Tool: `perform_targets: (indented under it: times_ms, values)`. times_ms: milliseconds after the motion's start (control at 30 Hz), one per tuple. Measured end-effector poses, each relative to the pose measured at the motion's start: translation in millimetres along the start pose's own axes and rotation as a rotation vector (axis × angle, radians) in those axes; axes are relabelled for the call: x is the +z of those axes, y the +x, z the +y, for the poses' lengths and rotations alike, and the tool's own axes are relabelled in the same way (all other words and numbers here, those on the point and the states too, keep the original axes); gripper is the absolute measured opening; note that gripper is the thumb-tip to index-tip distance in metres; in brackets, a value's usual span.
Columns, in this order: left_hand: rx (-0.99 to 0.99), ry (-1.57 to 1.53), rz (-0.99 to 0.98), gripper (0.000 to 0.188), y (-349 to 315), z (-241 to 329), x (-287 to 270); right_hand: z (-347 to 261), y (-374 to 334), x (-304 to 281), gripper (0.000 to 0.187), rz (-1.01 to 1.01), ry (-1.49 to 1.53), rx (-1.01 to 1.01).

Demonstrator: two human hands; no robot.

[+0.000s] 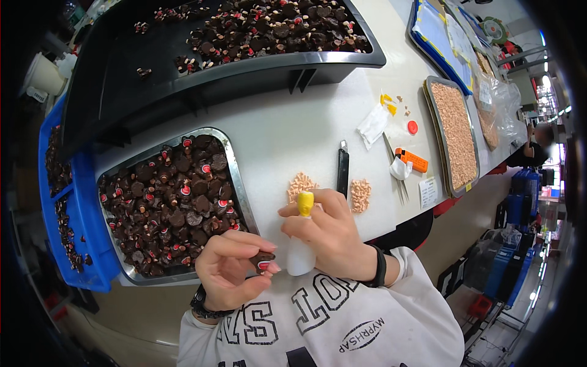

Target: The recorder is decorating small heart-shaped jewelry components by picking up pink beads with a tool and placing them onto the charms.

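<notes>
Close in front of my body, my left hand pinches a small dark brown piece that has a red-and-white spot on it. Just to its right, my right hand is wrapped round a white squeeze bottle with a yellow tip pointing up and away from me. Beyond the right hand lies a small pile of beige bits, partly covered by the fingers. A metal tray full of similar dark pieces sits to the left of both hands.
A large black bin of dark pieces with beige bits stands at the back. Blue bins sit far left. A black utility knife, another beige pile, tweezers, an orange lighter and a beige-filled tray lie right.
</notes>
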State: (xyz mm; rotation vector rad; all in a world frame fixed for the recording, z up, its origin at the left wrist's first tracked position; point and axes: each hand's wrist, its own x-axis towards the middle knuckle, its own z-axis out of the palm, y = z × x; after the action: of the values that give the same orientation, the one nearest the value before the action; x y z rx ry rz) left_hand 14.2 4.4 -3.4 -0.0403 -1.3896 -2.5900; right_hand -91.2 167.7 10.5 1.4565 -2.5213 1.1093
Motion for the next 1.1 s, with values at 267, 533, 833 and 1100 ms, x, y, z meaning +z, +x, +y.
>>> perform_targets:
  times_ms: [267, 533, 833, 1100]
  values:
    - [0.020, -0.009, -0.012, 0.038, -2, 2, 0, -1, 2, 10, 0.029, -0.036, -0.060, 0.027]
    - [-0.008, -0.045, -0.029, 0.040, -2, 3, 2, -1, -4, -4, 0.026, -0.003, -0.002, -0.003]
    - [-0.282, 0.340, -0.469, 0.056, 14, 15, 10, -8, -8, -40, 0.024, -0.011, 0.517, 0.020]
    - [-0.304, 0.377, -0.466, 0.059, 11, 10, 9, -3, -11, -39, 0.023, -0.040, 0.551, 0.051]
